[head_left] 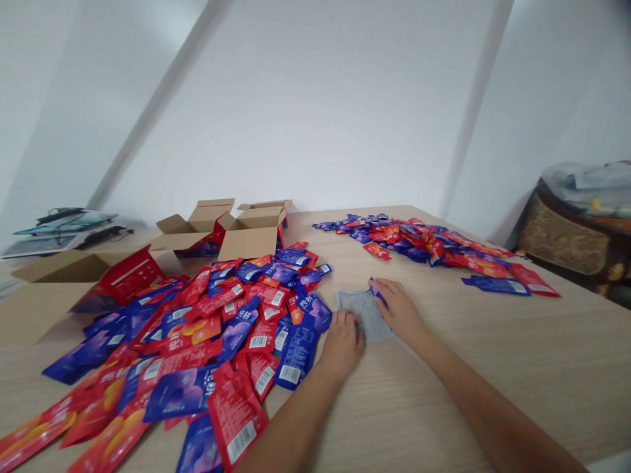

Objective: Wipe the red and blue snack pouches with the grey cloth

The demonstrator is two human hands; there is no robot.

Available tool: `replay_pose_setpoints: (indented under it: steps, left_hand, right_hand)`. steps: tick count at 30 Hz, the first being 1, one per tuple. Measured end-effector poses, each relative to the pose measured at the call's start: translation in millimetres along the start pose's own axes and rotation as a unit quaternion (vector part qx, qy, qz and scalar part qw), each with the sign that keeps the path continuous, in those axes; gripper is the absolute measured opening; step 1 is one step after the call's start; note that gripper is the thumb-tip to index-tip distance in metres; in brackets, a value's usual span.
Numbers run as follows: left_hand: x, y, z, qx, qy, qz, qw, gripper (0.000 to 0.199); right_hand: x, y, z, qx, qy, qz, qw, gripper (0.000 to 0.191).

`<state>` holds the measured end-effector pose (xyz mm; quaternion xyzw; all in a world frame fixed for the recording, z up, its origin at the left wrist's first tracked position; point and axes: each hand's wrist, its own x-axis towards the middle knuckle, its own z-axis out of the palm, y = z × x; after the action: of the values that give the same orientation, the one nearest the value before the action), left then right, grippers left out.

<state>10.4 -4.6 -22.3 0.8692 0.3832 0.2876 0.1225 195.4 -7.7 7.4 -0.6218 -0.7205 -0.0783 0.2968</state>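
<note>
A small grey mesh-like pouch (371, 318) lies flat on the table in front of me. My left hand (342, 343) is at its left edge, with the fingers curled onto it and partly hidden from view. On the pouch's right side, my right hand (400, 309) is closed round a blue sachet (378, 293), most of which the fingers cover. Close to my left hand spreads a large heap of red and blue sachets (261, 309), many showing white barcode labels.
Open cardboard boxes (250, 242) stand behind the heap on the left. A second pile of red and blue sachets (419, 240) lies at the back right of the wooden table (473, 368). Flat items (73, 226) are stacked far left. A patterned chair (557, 230) stands at the right.
</note>
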Motion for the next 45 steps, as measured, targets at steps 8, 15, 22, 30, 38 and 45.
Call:
replay_pose_setpoints:
  steps: [8, 15, 22, 30, 38, 45]
  left_hand:
    - [2.0, 0.3, 2.4, 0.026, -0.010, 0.004, 1.000, 0.018]
    - [2.5, 1.8, 1.8, 0.017, -0.008, 0.004, 1.000, 0.016]
    - [1.8, 1.5, -0.9, 0.000, -0.010, -0.011, 1.000, 0.018]
    - [1.4, 0.8, -1.9, -0.001, -0.016, -0.013, 1.000, 0.020]
    - [1.1, 3.1, -5.2, 0.014, -0.027, 0.010, 1.000, 0.021]
    - [0.9, 3.9, -6.1, 0.012, -0.024, 0.010, 1.000, 0.023]
  right_hand:
    - [-5.6, -22.7, 21.3, 0.020, -0.063, -0.011, 0.998, 0.041]
    - [-11.7, 6.0, 20.4, -0.112, -0.168, 0.031, 0.979, 0.042]
    - [-5.5, 42.2, 16.5, -0.037, -0.123, 0.068, 0.989, 0.049]
    - [-2.9, 45.4, 28.8, 0.056, -0.121, 0.038, 0.990, 0.060]
    - [-2.7, 34.4, 34.1, -0.013, -0.155, 0.033, 0.987, 0.052]
    - [3.4, 4.4, 28.9, -0.100, -0.137, 0.074, 0.983, 0.049]
